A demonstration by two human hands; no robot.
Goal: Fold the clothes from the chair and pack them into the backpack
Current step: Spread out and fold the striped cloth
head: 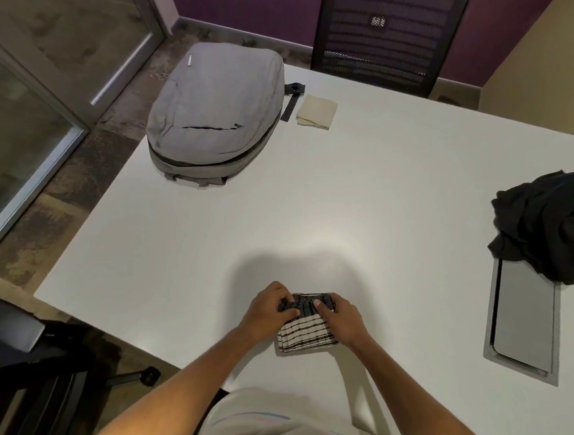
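Observation:
A small folded cloth with dark and white stripes lies on the white table near its front edge. My left hand and my right hand both grip its far edge, fingers curled over the fold and thumbs on top. A grey backpack lies flat at the table's far left corner, its zip looking closed. Beside the backpack lies a folded beige cloth. A crumpled black garment sits at the right edge.
A black mesh chair stands behind the far edge of the table. Another dark chair is at the near left. A grey cable hatch is set into the table on the right, partly under the black garment.

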